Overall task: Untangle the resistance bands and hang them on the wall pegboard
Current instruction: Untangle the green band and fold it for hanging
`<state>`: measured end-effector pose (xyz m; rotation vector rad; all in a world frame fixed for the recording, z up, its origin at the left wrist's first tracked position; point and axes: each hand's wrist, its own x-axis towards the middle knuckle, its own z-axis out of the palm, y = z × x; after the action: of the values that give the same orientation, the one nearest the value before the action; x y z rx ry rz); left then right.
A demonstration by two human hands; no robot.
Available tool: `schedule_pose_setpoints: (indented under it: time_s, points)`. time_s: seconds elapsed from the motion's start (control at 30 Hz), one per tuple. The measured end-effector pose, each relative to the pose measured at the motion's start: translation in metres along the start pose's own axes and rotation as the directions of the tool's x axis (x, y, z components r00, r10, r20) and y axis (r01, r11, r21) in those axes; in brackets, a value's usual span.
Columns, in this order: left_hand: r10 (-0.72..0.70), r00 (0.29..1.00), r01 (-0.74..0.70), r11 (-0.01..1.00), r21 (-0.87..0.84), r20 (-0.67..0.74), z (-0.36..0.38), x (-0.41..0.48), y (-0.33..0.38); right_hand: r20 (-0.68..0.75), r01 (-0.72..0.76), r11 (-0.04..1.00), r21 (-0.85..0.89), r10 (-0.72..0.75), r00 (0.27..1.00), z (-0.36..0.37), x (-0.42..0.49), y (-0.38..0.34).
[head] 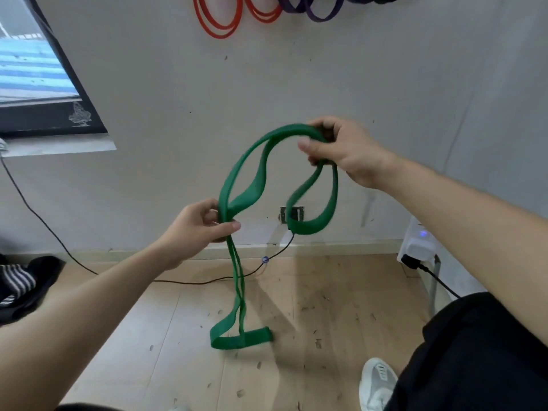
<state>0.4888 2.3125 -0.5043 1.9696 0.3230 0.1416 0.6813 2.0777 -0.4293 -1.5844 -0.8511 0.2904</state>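
The green band (308,226) hangs mid-frame, the left hand (204,226) pinching its doubled strands and the right hand (347,149) clenched round its top bend, so drawing them apart gently should open the twist before lifting it toward the red bands (221,36) at upper centre.

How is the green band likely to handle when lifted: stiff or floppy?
Likely floppy: the green resistance band sags in loops between the left hand and right hand. Probably light, since curled fingers alone hold it up. Apt to re-tangle; its strands cross.
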Motion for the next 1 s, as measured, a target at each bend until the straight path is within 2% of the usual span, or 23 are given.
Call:
schedule_pose_setpoints:
  time_s: [0.1, 0.17, 0.23, 0.33, 0.43, 0.5, 0.53, 0.6, 0.67, 0.73, 0.77, 0.87, 1.0]
  points:
    - [0.016, 0.994, -0.027, 0.995, -0.094, -0.112, -0.007, -0.001, 0.013, 0.155, -0.120, 0.962, -0.244, 0.161, 0.975, -0.002, -0.007, 0.021]
    - [0.049, 0.985, -0.067, 0.992, -0.107, -0.165, -0.009, -0.002, 0.024, 0.247, -0.144, 0.899, -0.414, 0.263, 0.933, 0.004, -0.013, 0.034]
    - [0.097, 0.975, -0.118, 0.988, -0.100, -0.201, -0.009, -0.005, 0.034, 0.322, -0.151, 0.850, -0.505, 0.348, 0.880, 0.010, -0.018, 0.046]
    - [0.176, 0.962, -0.197, 0.977, -0.082, -0.211, -0.005, -0.007, 0.048, 0.378, -0.102, 0.753, -0.650, 0.436, 0.817, 0.016, -0.020, 0.061]
    - [0.243, 0.955, -0.257, 0.964, -0.069, -0.168, 0.002, -0.007, 0.058, 0.428, -0.025, 0.639, -0.769, 0.544, 0.721, 0.022, -0.019, 0.071]
    - [0.276, 0.950, -0.286, 0.957, -0.052, -0.144, 0.008, -0.006, 0.062, 0.476, 0.030, 0.606, -0.795, 0.592, 0.651, 0.028, -0.019, 0.071]
    - [0.286, 0.949, -0.294, 0.955, -0.046, -0.132, 0.010, -0.006, 0.063, 0.500, 0.039, 0.622, -0.782, 0.588, 0.636, 0.031, -0.019, 0.069]
    - [0.292, 0.950, -0.297, 0.954, -0.030, -0.112, 0.014, -0.005, 0.063, 0.544, -0.021, 0.752, -0.659, 0.496, 0.676, 0.040, -0.020, 0.057]
    - [0.302, 0.948, -0.304, 0.953, -0.005, -0.101, 0.015, -0.005, 0.062, 0.561, -0.117, 0.919, -0.377, 0.327, 0.761, 0.050, -0.021, 0.039]
    - [0.312, 0.945, -0.313, 0.950, -0.001, -0.104, 0.013, -0.005, 0.062, 0.532, -0.093, 0.987, -0.134, 0.151, 0.833, 0.063, -0.022, 0.022]
    - [0.313, 0.944, -0.316, 0.949, -0.010, -0.107, 0.010, -0.005, 0.062, 0.501, -0.054, 0.995, -0.086, 0.090, 0.861, 0.069, -0.024, 0.015]
    - [0.309, 0.945, -0.314, 0.949, -0.027, -0.105, 0.003, -0.006, 0.060, 0.387, 0.038, 0.992, -0.117, 0.010, 0.922, 0.079, -0.025, 0.005]
    - [0.298, 0.953, -0.300, 0.954, -0.029, -0.059, -0.003, -0.010, 0.056, 0.356, 0.098, 0.982, -0.159, -0.035, 0.934, 0.073, -0.020, -0.005]
